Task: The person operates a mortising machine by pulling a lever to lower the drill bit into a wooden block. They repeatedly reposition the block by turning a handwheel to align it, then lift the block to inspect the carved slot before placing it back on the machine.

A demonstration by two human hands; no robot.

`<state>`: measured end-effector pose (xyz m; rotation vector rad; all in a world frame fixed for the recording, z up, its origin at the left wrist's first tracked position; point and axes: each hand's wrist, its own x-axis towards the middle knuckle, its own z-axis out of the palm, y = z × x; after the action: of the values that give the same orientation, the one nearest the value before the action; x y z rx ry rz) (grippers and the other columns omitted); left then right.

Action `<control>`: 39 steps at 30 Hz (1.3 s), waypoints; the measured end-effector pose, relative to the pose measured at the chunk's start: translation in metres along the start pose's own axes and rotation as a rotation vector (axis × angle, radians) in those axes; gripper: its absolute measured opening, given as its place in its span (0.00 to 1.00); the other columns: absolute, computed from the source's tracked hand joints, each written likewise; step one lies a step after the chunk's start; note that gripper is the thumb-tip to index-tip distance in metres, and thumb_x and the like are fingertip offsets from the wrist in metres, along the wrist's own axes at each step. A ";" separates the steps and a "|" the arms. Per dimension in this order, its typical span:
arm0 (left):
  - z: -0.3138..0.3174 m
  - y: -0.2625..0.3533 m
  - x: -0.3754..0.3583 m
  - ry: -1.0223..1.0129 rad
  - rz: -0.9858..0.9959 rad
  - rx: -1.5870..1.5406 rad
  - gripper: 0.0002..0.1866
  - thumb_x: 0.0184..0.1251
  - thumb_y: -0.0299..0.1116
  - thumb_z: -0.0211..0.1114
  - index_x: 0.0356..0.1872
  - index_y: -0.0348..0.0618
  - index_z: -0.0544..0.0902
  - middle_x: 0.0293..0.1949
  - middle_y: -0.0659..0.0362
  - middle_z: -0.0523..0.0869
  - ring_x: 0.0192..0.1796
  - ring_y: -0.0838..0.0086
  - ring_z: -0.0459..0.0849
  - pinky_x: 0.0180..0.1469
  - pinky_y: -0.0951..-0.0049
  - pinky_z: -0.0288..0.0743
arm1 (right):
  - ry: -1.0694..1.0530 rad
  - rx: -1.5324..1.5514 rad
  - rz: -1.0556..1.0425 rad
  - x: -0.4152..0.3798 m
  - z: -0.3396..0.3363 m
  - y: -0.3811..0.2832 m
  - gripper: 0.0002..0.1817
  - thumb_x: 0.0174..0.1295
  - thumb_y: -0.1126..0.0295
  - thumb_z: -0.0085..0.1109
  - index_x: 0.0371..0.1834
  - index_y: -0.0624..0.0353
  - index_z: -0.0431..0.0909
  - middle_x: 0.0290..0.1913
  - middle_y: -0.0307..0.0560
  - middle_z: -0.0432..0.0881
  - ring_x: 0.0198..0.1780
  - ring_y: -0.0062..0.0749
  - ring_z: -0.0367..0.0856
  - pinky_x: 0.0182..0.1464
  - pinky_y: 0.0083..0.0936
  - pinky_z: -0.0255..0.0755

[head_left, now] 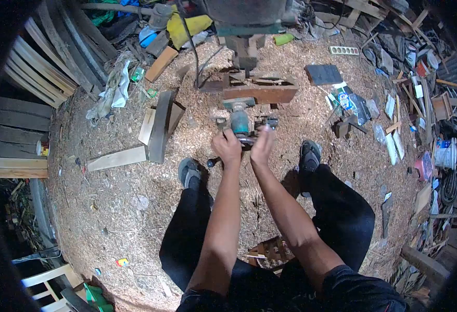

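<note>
Both hands are at a handwheel (245, 140) on the near end of a green machine part (240, 122). My left hand (227, 147) has its fingers curled at the wheel's left side, above a dark knob (211, 163). On the right side of the wheel is my right hand (262, 145), slightly blurred, its fingers pointing up and its grip unclear. Beyond the green part, a reddish-brown wooden piece (260, 94) lies crosswise under the machine's tool (247, 62).
The machine's large head (246, 15) hangs at the top. Wood shavings cover the floor (135, 208). Boards (160, 126) lie to the left, a dark block (323, 75) and power strip (344, 50) to the upper right. My feet flank the handwheel.
</note>
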<state>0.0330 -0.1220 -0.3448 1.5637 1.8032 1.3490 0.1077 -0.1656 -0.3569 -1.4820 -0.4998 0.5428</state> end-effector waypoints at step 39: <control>0.001 -0.004 0.002 0.014 0.049 -0.086 0.18 0.62 0.37 0.51 0.19 0.31 0.76 0.17 0.39 0.72 0.20 0.45 0.73 0.27 0.51 0.62 | 0.110 0.116 0.479 0.075 -0.024 0.152 0.28 0.77 0.46 0.41 0.44 0.63 0.76 0.27 0.45 0.80 0.23 0.32 0.78 0.25 0.28 0.78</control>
<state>0.0309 -0.1196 -0.3484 1.5666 1.7018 1.4430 0.1769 -0.1359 -0.5110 -1.5130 -0.0189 0.8432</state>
